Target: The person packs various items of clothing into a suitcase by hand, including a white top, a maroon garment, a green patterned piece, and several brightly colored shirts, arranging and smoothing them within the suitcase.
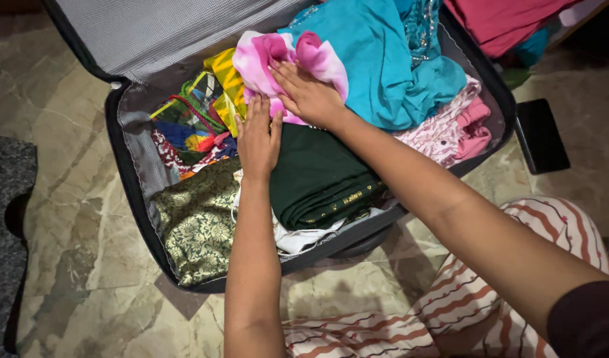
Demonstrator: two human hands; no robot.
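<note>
- Your left hand (258, 138) lies flat, palm down, fingers straight and together. It rests on the packed clothes at the edge of the pink-and-white garment (278, 63), fingertips touching its lower hem. It grasps nothing; the hand is spread and pressing.
- Your right hand (310, 96) sits palm down on that same pink-and-white garment, fingers spread across its middle. It is released, not clenched. You cannot tell whether any cloth is pinched beneath the palm.
- The two hands are just beside each other, right hand slightly further into the case than the left.
- The pink-and-white garment lies folded near the middle of the open suitcase (129, 192), on top of the other clothes, touching the teal garment (384, 59) on its right side.
- Below your right wrist, a dark green folded cloth (318, 176) with a gold-patterned border lies in the near part of the case.
- Left of your left forearm: a green-and-gold brocade fabric (198, 225) at the near left corner, and above it a multicoloured patterned cloth (192, 126) beside a yellow-and-green striped piece (228, 83).
- At the far right of the case, a pink printed garment (453, 129) is tucked against the wall.
- The suitcase lid (165, 33), lined in grey, stands open behind.
- The case rests on a marble floor (66, 199). A black flat object (542, 136) lies on the floor just right of the case.
- Your striped trousers (477, 292) show at lower right.
</note>
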